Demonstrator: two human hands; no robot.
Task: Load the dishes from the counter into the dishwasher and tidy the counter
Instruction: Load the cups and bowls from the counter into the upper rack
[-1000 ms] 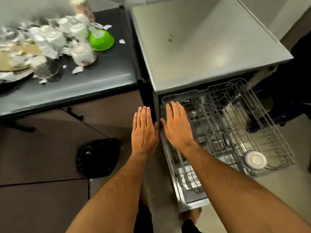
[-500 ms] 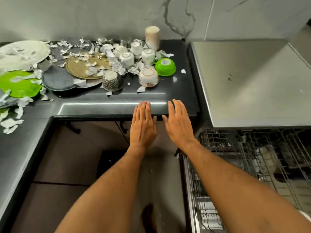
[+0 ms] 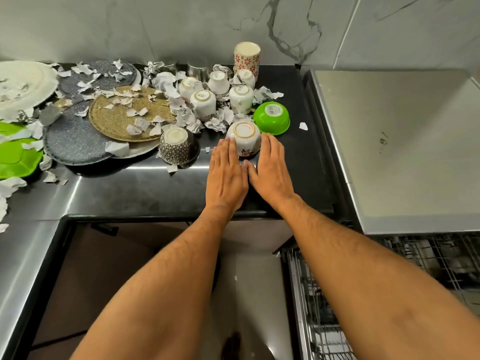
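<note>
Both hands flat, fingers straight: left hand [image 3: 225, 175] and right hand [image 3: 270, 172] flank an upturned white bowl [image 3: 244, 138] near counter [image 3: 145, 188] front, fingertips touching its sides, no grip yet. Dishwasher rack [image 3: 389, 287] pulled out, looks nearly bare. Task barely begun: cups, plates, paper scraps [image 3: 166, 85] all left. Green bowl [image 3: 271, 117] label unreadable

A marble wall [image 3: 181, 27] with dark veins fills twelve o'clock. Brown floor [image 3: 98, 268] lies at seven o'clock, below the surface's edge.
</note>
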